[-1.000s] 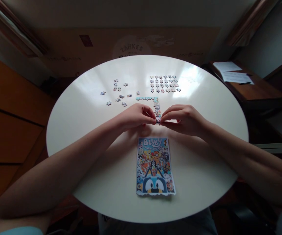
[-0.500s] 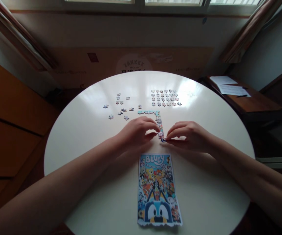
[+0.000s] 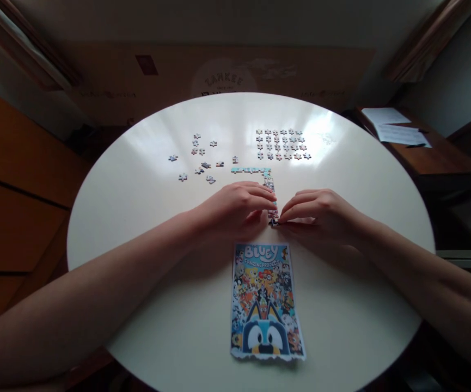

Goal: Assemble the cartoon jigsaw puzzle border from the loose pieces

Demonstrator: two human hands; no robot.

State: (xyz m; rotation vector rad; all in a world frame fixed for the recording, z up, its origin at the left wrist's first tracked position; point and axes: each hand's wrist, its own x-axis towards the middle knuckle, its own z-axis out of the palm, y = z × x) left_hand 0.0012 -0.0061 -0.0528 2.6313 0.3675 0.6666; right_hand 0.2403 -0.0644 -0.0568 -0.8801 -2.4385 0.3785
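Observation:
An L-shaped strip of joined jigsaw pieces (image 3: 250, 170) lies on the white table, its short arm at the far side and its long arm running toward me. My left hand (image 3: 245, 204) rests over the long arm, fingers stretched across it and partly hiding it. At the strip's near end is a dark puzzle piece (image 3: 274, 222), pinched at its right side by the thumb and fingertips of my right hand (image 3: 319, 209). Whether that piece is fully joined, I cannot tell. Just below lies a colourful Bluey picture sheet (image 3: 263, 302) with a torn-looking lower edge.
Rows of loose puzzle pieces (image 3: 283, 144) lie at the far right of the round table (image 3: 137, 179). Several scattered pieces (image 3: 205, 165) are at the far left. Beyond the right edge, a brown side table (image 3: 443, 155) holds papers (image 3: 402, 135) and pens.
The head view has tipped downward. My left fingers have moved right, from the strip's left side to across it. My right hand stays at the near-end piece.

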